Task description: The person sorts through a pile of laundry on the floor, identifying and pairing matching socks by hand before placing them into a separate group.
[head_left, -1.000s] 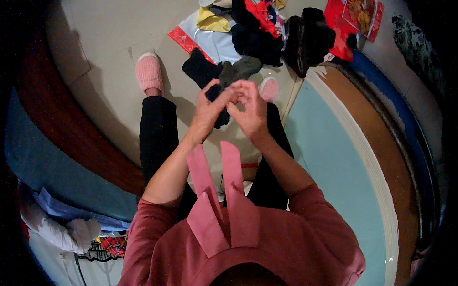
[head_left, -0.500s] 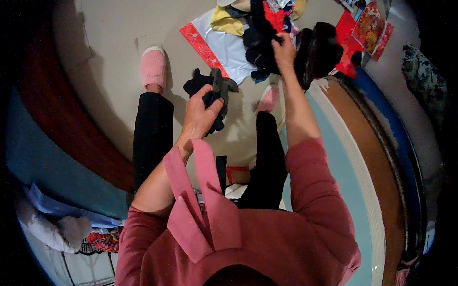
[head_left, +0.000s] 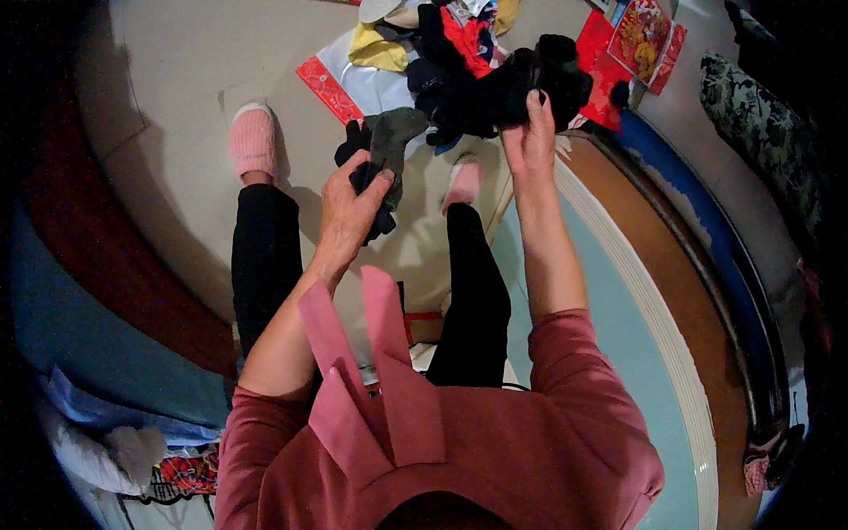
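My left hand [head_left: 344,203] is closed around a small bunch of socks, a grey-green sock [head_left: 393,146] standing up beside dark navy ones [head_left: 355,140]. Farther to the right, my right hand [head_left: 530,146] pinches a black sock [head_left: 502,99] between thumb and fingers. That sock stretches leftward over the edge of a heap of clothes, and its far end blends with other dark pieces. Yellow cloth [head_left: 375,49] and red cloth [head_left: 466,44] lie in the heap, partly on a white and red plastic bag [head_left: 358,84].
Dark footwear [head_left: 561,66] stands right of the heap, near red printed packaging [head_left: 640,40]. My feet wear pink slippers [head_left: 253,141]. A pale-blue surface with a white rim [head_left: 632,256] curves along my right; a dark red-brown edge [head_left: 115,238] runs on my left.
My right hand has drawn back toward me from the heap, now with a black sock in its grip. The grey-green sock in my left hand has turned and shows more fully.
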Demonstrator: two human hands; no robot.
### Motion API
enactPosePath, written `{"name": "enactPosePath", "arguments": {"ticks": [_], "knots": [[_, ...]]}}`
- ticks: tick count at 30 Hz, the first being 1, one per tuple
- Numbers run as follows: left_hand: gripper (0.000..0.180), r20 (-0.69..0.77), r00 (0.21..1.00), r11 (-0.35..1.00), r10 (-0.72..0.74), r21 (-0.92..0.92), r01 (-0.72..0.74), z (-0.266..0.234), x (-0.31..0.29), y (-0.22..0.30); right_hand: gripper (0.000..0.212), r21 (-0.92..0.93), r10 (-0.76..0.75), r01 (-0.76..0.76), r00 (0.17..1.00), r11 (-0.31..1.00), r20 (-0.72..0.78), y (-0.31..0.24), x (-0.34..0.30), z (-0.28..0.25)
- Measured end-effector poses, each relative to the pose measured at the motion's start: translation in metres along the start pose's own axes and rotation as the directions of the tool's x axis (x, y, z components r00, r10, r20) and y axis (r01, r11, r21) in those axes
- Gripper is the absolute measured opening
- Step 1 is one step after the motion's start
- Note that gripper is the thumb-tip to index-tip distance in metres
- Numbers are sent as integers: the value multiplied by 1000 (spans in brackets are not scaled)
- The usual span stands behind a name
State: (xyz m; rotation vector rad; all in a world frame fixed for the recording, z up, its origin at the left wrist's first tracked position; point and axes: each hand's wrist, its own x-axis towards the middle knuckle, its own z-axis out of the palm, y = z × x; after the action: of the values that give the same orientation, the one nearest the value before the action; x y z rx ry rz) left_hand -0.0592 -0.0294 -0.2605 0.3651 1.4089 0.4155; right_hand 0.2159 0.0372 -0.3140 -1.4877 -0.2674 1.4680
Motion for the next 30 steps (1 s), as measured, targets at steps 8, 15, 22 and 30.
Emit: {"name": "enactPosePath", "arguments": {"ticks": [8,15,22,30], "knots": [[28,-132,979,988,156,29,-154,9,1,-4,23,133,-17,22,999,991,-39,-10,-30,25],[19,62,983,979,172,-124,-163,8,8,-4,25,-217,-89,34,964,976,-250,-17,-42,21],[13,83,990,940,114,-330,-80,13,10,-2,40,-47,-13,-1,953,999,-303,-39,-52,27],[19,62,975,893,215,-418,-170,18,11,-2,44,58,336,-331,937,942,-95,-31,-71,-22]]}}
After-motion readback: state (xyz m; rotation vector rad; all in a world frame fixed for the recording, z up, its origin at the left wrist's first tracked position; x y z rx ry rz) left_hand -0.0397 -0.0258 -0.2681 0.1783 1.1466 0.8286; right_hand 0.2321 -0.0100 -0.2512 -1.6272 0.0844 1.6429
